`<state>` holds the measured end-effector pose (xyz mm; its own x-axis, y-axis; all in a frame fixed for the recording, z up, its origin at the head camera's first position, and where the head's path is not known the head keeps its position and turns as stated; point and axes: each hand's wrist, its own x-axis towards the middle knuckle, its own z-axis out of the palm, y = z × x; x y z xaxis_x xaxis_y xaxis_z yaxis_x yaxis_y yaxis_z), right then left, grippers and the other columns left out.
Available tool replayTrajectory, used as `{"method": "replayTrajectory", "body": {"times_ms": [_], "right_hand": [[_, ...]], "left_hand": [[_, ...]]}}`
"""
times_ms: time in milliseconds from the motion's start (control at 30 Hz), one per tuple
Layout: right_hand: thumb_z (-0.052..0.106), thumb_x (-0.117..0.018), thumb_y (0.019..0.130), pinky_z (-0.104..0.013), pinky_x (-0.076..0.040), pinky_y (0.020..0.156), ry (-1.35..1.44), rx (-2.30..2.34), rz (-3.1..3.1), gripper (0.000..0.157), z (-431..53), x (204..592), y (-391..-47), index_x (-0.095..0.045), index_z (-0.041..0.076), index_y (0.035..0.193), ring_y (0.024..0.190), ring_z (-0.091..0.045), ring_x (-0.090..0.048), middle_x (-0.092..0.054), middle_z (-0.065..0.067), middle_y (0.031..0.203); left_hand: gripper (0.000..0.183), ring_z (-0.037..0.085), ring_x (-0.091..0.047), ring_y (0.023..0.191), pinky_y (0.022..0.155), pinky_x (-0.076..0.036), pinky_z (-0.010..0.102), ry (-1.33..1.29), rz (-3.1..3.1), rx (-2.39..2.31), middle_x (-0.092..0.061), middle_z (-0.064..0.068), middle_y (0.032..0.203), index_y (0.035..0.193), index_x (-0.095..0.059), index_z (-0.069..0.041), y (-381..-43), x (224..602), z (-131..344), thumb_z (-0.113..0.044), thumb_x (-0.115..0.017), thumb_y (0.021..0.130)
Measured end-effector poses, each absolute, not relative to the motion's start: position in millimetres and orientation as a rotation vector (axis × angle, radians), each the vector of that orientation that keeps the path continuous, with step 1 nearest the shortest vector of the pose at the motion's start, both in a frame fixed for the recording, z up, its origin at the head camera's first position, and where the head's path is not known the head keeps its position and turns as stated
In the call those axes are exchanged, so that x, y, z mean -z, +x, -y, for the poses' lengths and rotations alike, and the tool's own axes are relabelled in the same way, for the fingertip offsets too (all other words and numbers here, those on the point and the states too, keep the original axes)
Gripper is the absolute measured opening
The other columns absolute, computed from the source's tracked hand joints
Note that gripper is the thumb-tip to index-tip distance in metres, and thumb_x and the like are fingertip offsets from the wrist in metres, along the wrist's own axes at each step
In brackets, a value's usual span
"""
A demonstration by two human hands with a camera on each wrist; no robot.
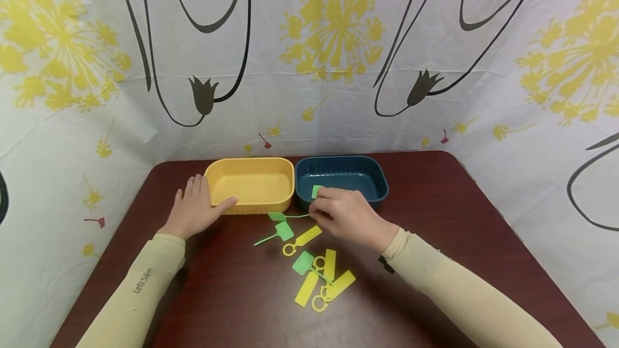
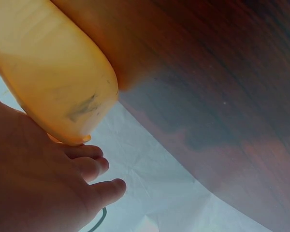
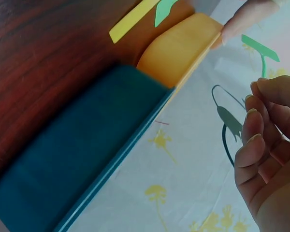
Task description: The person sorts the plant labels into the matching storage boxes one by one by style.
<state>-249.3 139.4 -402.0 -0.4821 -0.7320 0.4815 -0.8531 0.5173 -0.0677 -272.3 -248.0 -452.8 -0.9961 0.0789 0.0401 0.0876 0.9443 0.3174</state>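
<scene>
nearest on the dark red table lies a small heap of three yellow tags, each a flat strip with a ring at one end, with a heaped green tag lying among them, its stem across the strips. just beyond are a lone yellow tag and a loose green tag, then another green tag whose stem runs toward the right hand; whether it touches cannot be told. that hand pinches the stem of a raised green tag between thumb and forefinger, the flag standing clear of the fingertips, by the near rim of the blue bin. the piece looks like thin plastic: probably very light, bendy along the stem, stiffer in the flag, smooth enough to twist in a loose pinch, and not fragile unless the stem is bent hard. the stem close to the flag seems the steadiest hold; on the yellow ones, the strip's edges or the ring. the left hand, fingers extended and gripping nothing, rests against the yellow bin, which touches the blue one. behind both hangs a flower-printed cloth.
</scene>
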Motion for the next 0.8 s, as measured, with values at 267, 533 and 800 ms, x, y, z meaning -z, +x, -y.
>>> {"method": "replayTrajectory", "body": {"times_ms": [267, 533, 800], "right_hand": [[0.019, -0.080, 0.088, -0.018, -0.043, 0.056, 1.280, -0.431, 2.338, 0.006, -146, 397, -258, -0.076, 0.020, 0.093, 0.068, -0.001, -0.050, -0.055, 0.010, 0.083], [0.019, -0.080, 0.088, -0.019, -0.043, 0.056, 1.243, -0.431, 2.364, 0.006, -151, 398, -267, -0.077, 0.020, 0.094, 0.068, -0.002, -0.050, -0.056, 0.009, 0.083], [0.016, -0.081, 0.086, -0.020, -0.045, 0.056, 1.174, -0.449, 2.406, 0.009, -159, 404, -278, -0.077, 0.019, 0.093, 0.069, -0.003, -0.052, -0.058, 0.009, 0.087]], "left_hand": [[0.125, 0.052, -0.008, 0.147, 0.112, -0.007, 0.072, -0.131, 3.069, 0.494, -0.010, 0.037, 0.159, 0.154, -0.007, 0.015, -274, 455, 247, -0.085, -0.039, 0.086], [0.126, 0.052, -0.006, 0.147, 0.112, -0.006, 0.071, -0.122, 3.075, 0.494, -0.007, 0.037, 0.160, 0.154, -0.003, 0.014, -276, 457, 248, -0.085, -0.039, 0.086], [0.126, 0.052, -0.006, 0.147, 0.112, -0.006, 0.071, -0.128, 3.078, 0.483, -0.007, 0.037, 0.159, 0.154, -0.003, 0.015, -276, 457, 249, -0.085, -0.038, 0.086]]}}
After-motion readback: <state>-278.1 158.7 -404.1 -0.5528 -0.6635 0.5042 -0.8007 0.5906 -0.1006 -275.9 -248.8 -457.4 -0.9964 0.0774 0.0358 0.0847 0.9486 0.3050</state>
